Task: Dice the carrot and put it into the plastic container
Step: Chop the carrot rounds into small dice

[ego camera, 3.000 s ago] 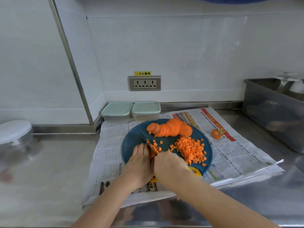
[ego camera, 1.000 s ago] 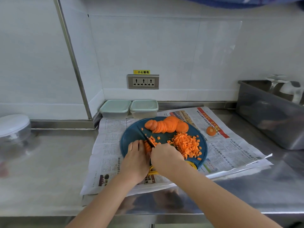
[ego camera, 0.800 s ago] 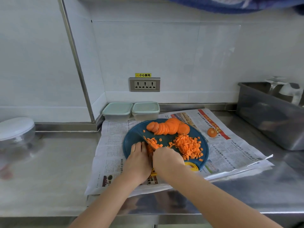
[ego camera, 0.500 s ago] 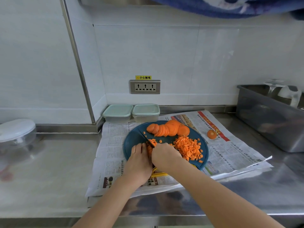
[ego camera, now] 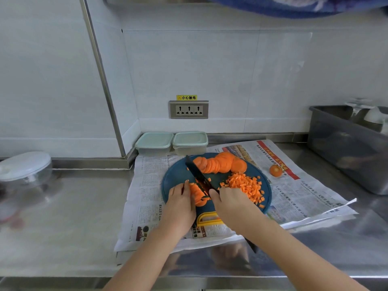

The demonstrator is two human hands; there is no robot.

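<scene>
A round dark blue cutting board (ego camera: 175, 177) lies on newspaper. At its back is a row of carrot slices (ego camera: 220, 164); on its right is a heap of diced carrot (ego camera: 246, 186). My left hand (ego camera: 181, 203) rests flat on the board with its fingers against a small stack of carrot slices (ego camera: 197, 194). My right hand (ego camera: 233, 201) grips a black knife (ego camera: 199, 175), whose blade slants up to the left just right of that stack. Two plastic containers with pale green lids, one on the left (ego camera: 154, 142) and one on the right (ego camera: 190, 141), stand closed behind the board.
A carrot end (ego camera: 275, 170) lies on the newspaper (ego camera: 294, 192) to the right. A grey tub (ego camera: 344, 143) with glassware stands at far right. A clear bowl with a white lid (ego camera: 24, 166) sits at far left. A socket (ego camera: 189, 109) is on the wall.
The knife blade has come up off the board and now slants over the slices. My left hand still sits at the stack by the blade. The camera has tilted slightly.
</scene>
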